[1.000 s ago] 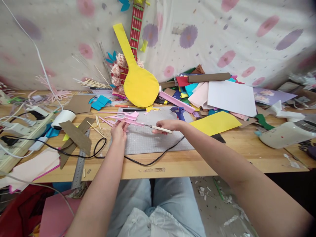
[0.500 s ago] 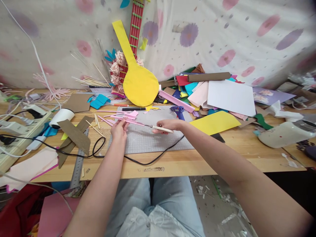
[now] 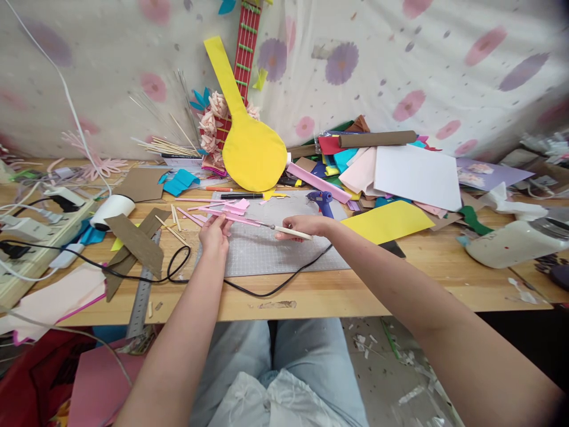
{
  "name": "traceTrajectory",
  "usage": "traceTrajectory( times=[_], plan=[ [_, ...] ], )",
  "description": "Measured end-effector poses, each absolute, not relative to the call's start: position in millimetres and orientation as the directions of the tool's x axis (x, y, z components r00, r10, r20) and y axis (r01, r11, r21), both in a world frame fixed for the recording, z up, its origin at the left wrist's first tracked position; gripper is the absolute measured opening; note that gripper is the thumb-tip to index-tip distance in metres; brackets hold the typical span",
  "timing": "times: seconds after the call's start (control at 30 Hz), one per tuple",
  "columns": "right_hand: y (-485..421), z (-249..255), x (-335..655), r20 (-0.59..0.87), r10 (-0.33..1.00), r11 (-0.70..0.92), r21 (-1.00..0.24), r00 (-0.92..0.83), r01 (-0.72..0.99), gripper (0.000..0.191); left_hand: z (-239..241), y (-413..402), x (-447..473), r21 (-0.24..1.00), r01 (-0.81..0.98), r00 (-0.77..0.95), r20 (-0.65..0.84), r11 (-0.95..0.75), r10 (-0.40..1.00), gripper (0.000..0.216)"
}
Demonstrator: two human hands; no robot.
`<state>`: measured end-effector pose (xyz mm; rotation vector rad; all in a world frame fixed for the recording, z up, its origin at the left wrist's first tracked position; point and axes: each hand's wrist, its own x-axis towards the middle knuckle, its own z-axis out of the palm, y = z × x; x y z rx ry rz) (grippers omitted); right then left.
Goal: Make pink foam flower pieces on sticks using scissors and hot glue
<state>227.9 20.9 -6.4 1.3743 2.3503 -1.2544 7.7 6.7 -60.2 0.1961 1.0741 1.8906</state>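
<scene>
My left hand [image 3: 215,233] is closed on a narrow strip of pink paper [image 3: 240,219], held above the grey cutting mat [image 3: 267,258]. My right hand [image 3: 302,226] grips the white handles of a pair of scissors [image 3: 293,232], whose blades point left and meet the strip's right end. More pink strips [image 3: 192,216] lie just left of and behind my left hand. Behind my right hand a blue glue gun [image 3: 320,201] rests on the mat. A black pen [image 3: 242,196] lies along the mat's far edge.
A yellow banjo-shaped cutout [image 3: 253,151] leans against a red decorated instrument neck [image 3: 246,53] at the back. Coloured sheets [image 3: 413,172] pile up at the back right. A black cord [image 3: 275,293] crosses in front of the mat. A power strip [image 3: 44,243] stands left, a jar [image 3: 511,243] right.
Almost nothing differs. Both hands, the pink strip and the scissors keep nearly the same place, and the whole view has shifted very slightly.
</scene>
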Motion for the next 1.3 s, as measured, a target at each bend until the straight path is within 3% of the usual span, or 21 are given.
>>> traceTrajectory(
  times=[0.43,0.87,1.3],
  plan=[
    [24.5,-7.4,227.8,-0.507,0.661,0.288,-0.509,-0.553,0.811,0.061,-57.3,3.2,11.7,0.765,-0.614,-0.578,-0.267,-0.195,0.771,0.014],
    [17.7,-0.2,225.6,-0.484,0.675,0.243,-0.567,-0.557,0.787,0.061,-60.4,4.8,11.5,0.768,-0.616,-0.583,-0.293,-0.176,0.758,0.013],
    [24.5,-8.9,228.7,-0.428,0.729,0.321,-0.476,-0.534,0.819,0.063,-57.2,4.6,16.0,0.755,-0.632,-0.578,-0.307,-0.175,0.756,0.014]
  ],
)
